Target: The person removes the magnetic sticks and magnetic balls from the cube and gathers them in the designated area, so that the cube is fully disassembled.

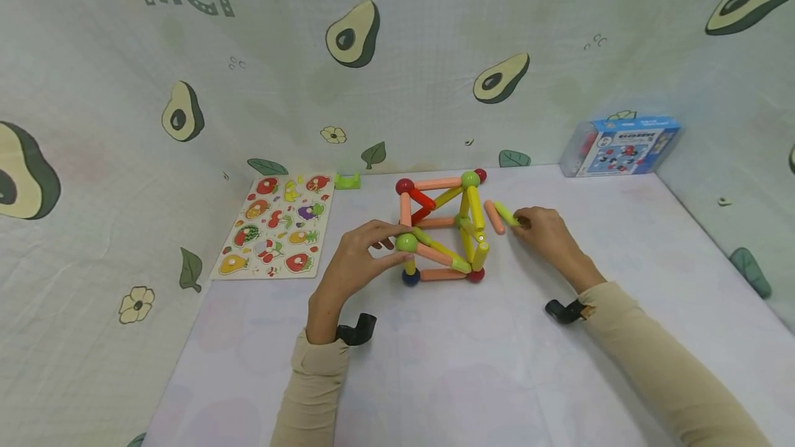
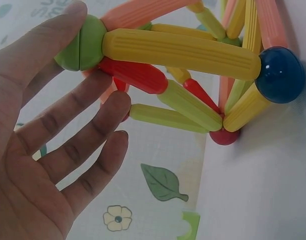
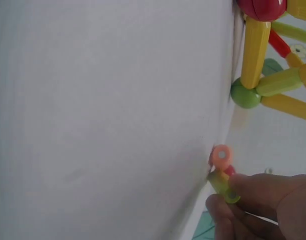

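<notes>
A frame of magnetic sticks and balls (image 1: 475,207) stands mid-table, with salmon, yellow, red and light green sticks. My left hand (image 1: 357,261) holds the green ball (image 1: 406,243) at its near left upper corner, thumb and index finger on it. In the left wrist view the other fingers spread away from that green ball (image 2: 83,45), and a yellow stick (image 2: 183,52) runs from it to a dark blue ball (image 2: 280,75). Right of the frame, my right hand (image 1: 549,233) pinches a light green stick (image 3: 224,187) beside a salmon stick (image 1: 494,217) on the table.
At the left lies a fruit picture board (image 1: 279,226), with a small green piece (image 1: 347,181) behind its corner. A blue and white toy box (image 1: 627,147) stands at the back right. Avocado-print cloth (image 1: 422,123) hangs along the table's back edge.
</notes>
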`<state>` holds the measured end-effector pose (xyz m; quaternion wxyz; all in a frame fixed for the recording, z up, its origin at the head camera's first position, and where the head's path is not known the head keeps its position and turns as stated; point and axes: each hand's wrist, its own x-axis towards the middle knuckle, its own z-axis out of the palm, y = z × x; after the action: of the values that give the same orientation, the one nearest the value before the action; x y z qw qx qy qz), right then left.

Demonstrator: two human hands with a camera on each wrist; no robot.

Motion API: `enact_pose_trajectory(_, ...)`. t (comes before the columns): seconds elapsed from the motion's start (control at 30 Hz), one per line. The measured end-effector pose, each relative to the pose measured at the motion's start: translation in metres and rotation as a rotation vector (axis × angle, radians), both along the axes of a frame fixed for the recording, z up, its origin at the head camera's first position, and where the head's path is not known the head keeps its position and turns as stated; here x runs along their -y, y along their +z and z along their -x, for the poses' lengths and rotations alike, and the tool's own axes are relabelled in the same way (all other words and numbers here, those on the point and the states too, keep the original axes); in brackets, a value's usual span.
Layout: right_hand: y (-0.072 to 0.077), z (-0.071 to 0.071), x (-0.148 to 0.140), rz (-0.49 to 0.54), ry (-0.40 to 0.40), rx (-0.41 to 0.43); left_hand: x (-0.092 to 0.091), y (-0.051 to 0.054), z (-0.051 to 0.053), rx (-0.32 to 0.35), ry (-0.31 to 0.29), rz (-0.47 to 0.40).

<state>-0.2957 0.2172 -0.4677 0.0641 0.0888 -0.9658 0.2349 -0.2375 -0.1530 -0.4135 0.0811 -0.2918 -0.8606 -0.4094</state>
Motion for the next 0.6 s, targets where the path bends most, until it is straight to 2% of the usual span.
enact_pose_trajectory(0.2,-0.004,0.001,0.004,0.016,0.027,0.036,0.000,0.000,0.000,-0.002,-0.003,-0.004)
enact_pose_trajectory(0.4,-0.007,0.003,0.006,0.024,0.045,0.022,0.000,0.000,0.001,0.000,-0.009,-0.014)
enact_pose_trajectory(0.5,-0.002,-0.001,0.007,0.015,0.035,0.011,0.000,0.000,0.001,0.001,-0.009,-0.011)
enact_pose_trajectory(0.6,0.010,-0.010,0.010,0.040,0.031,-0.024,0.000,0.000,0.000,0.004,0.000,0.002)
